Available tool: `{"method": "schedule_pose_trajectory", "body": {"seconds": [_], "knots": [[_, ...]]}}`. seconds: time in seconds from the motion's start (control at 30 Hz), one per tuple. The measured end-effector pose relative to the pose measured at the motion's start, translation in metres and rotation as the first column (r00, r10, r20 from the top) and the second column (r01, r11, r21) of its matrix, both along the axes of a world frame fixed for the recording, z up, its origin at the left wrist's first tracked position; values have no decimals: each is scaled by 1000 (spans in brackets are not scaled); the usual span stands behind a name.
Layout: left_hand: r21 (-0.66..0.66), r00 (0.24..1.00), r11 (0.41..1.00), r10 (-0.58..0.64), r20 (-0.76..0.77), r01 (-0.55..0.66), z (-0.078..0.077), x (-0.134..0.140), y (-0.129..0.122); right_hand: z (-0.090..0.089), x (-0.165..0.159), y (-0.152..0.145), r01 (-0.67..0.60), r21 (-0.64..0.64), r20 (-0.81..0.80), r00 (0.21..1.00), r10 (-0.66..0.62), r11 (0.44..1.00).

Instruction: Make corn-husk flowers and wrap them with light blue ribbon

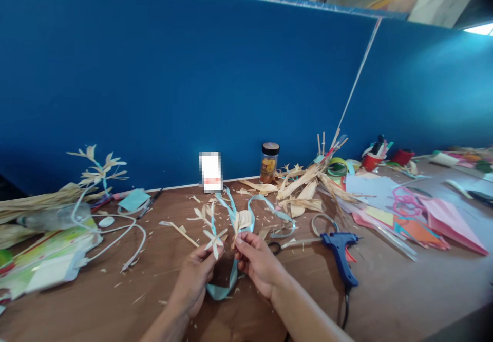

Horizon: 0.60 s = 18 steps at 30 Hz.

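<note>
Between the thumb and fingers of my left hand is a sprig of pale dried-husk flowers, its stem wrapped in light blue ribbon. Just to the right, my right hand pinches a small beige piece of dried husk; its lower end is hidden by the fingers. A roll of light blue ribbon lies right behind the fingertips, and a loose length of ribbon loops below and between the hands. A thin stick rests on the table beyond my left hand.
A blue glue gun with its cord lies right of my right arm, near scissors. Husks pile up beside a dark-lidded jar. White cables lie left. Coloured paper spreads right. A blue partition stands behind.
</note>
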<state>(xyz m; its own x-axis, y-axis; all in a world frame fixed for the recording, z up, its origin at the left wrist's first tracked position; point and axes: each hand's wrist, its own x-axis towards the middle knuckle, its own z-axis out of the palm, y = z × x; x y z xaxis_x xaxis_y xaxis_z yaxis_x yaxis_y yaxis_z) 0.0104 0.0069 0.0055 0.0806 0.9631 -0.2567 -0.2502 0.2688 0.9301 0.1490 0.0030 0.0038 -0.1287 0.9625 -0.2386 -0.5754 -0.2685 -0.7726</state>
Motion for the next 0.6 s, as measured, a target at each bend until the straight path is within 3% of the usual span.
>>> {"method": "schedule_pose_trajectory", "body": {"seconds": [0.37,0.6], "knots": [[-81,995,997,26,92,-18,2,2,0,5,-2,-3,-33,-29,-6,999,33,999],[-45,991,996,-78,107,83,1,1,1,5,-2,-3,-19,-32,36,999,20,999]]}}
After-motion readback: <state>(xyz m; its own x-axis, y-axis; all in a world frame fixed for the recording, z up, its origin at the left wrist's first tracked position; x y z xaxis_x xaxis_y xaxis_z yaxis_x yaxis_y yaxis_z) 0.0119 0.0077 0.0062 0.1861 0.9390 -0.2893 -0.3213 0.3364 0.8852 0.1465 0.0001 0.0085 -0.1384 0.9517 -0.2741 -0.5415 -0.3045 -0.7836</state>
